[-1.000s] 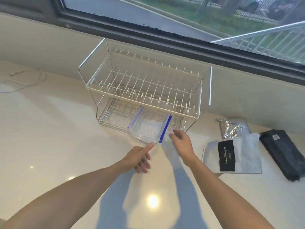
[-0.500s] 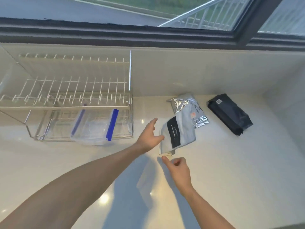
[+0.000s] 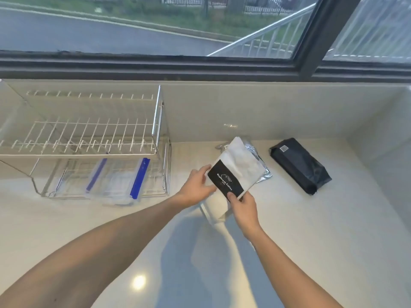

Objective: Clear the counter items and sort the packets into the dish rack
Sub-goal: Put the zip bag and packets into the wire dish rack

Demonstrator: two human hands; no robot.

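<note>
Pale counter (image 3: 311,241), window behind: both hands pinching white packet (image 3: 239,165); left of grip, zip bags (image 3: 115,181) racked; right, foil packet (image 3: 260,161) and black packet (image 3: 300,165) remaining.

Right hand (image 3: 243,206) at its near edge, left hand (image 3: 195,187) at its side; dish rack (image 3: 159,121).

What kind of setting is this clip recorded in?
Probably a home kitchen counter by a window: a two-tier wire dish rack stands on a pale stone-like countertop, and a wide window looks onto a road and railings. Coffee-type packets lie nearby.

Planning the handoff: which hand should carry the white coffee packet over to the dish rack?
Probably left. The left hand already holds the white coffee packet on the side facing the dish rack; the right hand pinches its near edge, farther from the rack.
</note>
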